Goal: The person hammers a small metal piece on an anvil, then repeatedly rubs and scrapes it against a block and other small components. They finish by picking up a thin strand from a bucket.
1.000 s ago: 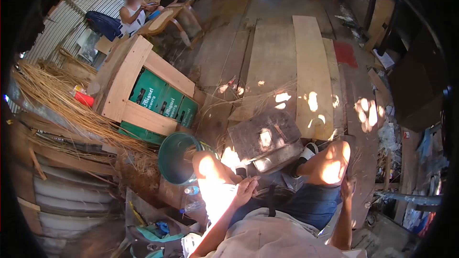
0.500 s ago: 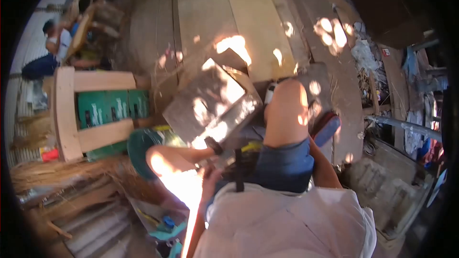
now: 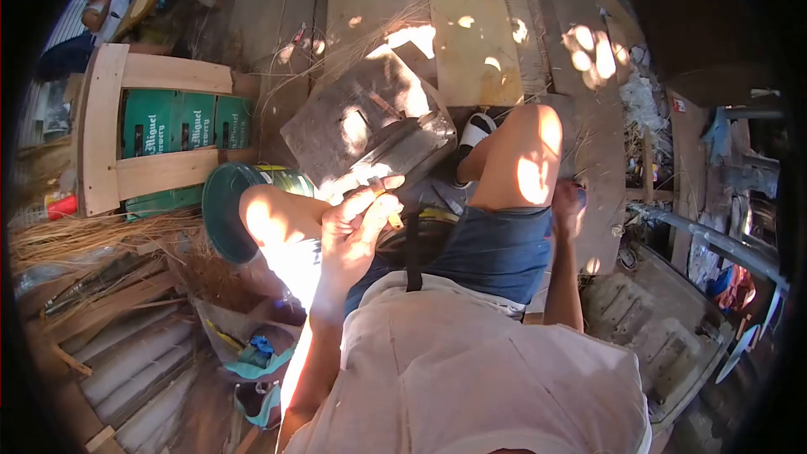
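Note:
My left hand [image 3: 353, 223] is raised over my left thigh, its fingers closed round a small yellow object [image 3: 395, 220] with a pale tip; its exact kind is unclear. Beyond it, a worn dark block [image 3: 336, 130] lies on the floor, dappled with sunlight, with a dark angled piece [image 3: 399, 147] along its near side. On the other side, my right hand [image 3: 569, 212] hangs low beside my right knee. Its fingers are partly hidden, near a dark blue thing at the foot.
Green crates [image 3: 197, 122] stand behind a wooden frame [image 3: 101, 134] on the left, beside a green bucket [image 3: 220, 210]. A plastic bag [image 3: 244, 345] lies lower left. A grey slab [image 3: 664, 328] and metal pipe [image 3: 714, 240] are right. Another person [image 3: 97, 13] is far left.
My left hand has risen forward from my lap, and the small yellow object now shows in it. My right hand has come into view beside the knee. The view has shifted slightly.

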{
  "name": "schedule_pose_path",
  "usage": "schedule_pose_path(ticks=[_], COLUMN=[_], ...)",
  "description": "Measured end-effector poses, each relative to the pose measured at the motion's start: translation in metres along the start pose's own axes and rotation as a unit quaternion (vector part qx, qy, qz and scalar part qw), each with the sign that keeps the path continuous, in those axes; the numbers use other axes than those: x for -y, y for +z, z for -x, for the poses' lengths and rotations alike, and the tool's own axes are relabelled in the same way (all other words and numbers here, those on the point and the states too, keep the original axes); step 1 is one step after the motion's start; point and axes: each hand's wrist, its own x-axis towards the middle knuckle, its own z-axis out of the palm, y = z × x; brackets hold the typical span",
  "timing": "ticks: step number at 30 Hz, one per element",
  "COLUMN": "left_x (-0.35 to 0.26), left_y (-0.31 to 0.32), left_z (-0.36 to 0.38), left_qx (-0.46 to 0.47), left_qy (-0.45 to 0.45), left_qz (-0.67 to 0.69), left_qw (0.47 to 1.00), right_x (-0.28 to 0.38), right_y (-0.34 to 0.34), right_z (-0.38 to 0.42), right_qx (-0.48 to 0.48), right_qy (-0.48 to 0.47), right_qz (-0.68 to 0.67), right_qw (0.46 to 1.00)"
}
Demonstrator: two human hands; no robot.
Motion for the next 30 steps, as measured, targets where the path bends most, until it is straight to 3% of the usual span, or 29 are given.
schedule_pose_path(ticks=[2, 4, 5, 6, 7, 9, 10, 12, 13, 14, 16, 17, 18, 19, 21, 23, 25, 27, 29, 30], left_x=[-0.005, -0.01, -0.013, -0.007, -0.015, -0.036, -0.035, -0.038, -0.039, -0.038, -0.03, -0.03, -0.032, -0.031, -0.032, -0.038, -0.045, -0.051, -0.054, -0.053], left_y=[0.002, 0.008, 0.011, 0.006, 0.008, 0.012, 0.009, 0.003, -0.003, -0.009, -0.026, -0.031, -0.029, -0.032, -0.04, -0.04, -0.039, -0.038, -0.035, -0.034], left_z=[-0.001, 0.002, 0.001, -0.002, 0.001, 0.01, 0.015, 0.021, 0.024, 0.027, 0.03, 0.033, 0.034, 0.037, 0.036, 0.04, 0.043, 0.045, 0.043, 0.04], left_qx=[0.007, -0.003, -0.021, 0.008, 0.013, -0.004, -0.017, -0.027, -0.035, -0.033, -0.007, 0.023, 0.06, 0.064, 0.051, 0.019, -0.064, -0.069, -0.074, -0.066], left_qy=[0.013, 0.045, 0.073, 0.119, 0.127, 0.081, 0.083, 0.077, 0.062, 0.065, 0.044, 0.018, 0.072, 0.07, 0.053, 0.054, 0.11, 0.11, 0.113, 0.112], left_qz=[0.05, 0.052, 0.05, 0.04, 0.049, 0.055, 0.062, 0.072, 0.078, 0.079, 0.161, 0.242, 0.296, 0.298, 0.254, 0.233, 0.056, 0.042, 0.028, 0.087], left_qw=[0.999, 0.998, 0.996, 0.992, 0.991, 0.995, 0.994, 0.994, 0.994, 0.994, 0.986, 0.97, 0.951, 0.95, 0.965, 0.971, 0.99, 0.991, 0.99, 0.988], right_x=[0.087, 0.221, 0.268, 0.291, 0.295, 0.312, 0.315, 0.322, 0.325, 0.327, 0.325, 0.327, 0.33, 0.332, 0.336, 0.347, 0.353, 0.35, 0.353, 0.355], right_y=[-0.011, 0.009, 0.02, 0.03, 0.042, 0.095, 0.105, 0.123, 0.127, 0.128, 0.131, 0.133, 0.134, 0.134, 0.139, 0.137, 0.138, 0.143, 0.144, 0.144], right_z=[0.004, 0.05, 0.082, 0.101, 0.117, 0.151, 0.156, 0.164, 0.167, 0.169, 0.173, 0.176, 0.18, 0.183, 0.185, 0.189, 0.19, 0.191, 0.193, 0.194], right_qx=[-0.112, -0.103, 0.009, 0.059, 0.149, 0.254, 0.254, 0.317, 0.322, 0.359, 0.433, 0.431, 0.471, 0.503, 0.525, 0.512, 0.496, 0.461, 0.438, 0.423], right_qy=[-0.017, -0.112, -0.153, -0.286, -0.297, -0.204, -0.213, -0.109, -0.114, -0.043, 0.067, 0.067, 0.153, 0.233, 0.217, 0.194, 0.18, 0.056, 0.042, 0.035], right_qz=[-0.192, -0.148, -0.173, -0.081, 0.075, -0.213, -0.209, -0.3, -0.299, -0.347, -0.466, -0.466, -0.514, -0.555, -0.544, -0.513, -0.502, -0.425, -0.421, -0.398], right_qw=[0.975, 0.977, 0.973, 0.953, 0.94, 0.921, 0.92, 0.893, 0.891, 0.865, 0.769, 0.769, 0.7, 0.62, 0.617, 0.661, 0.685, 0.777, 0.793, 0.813])
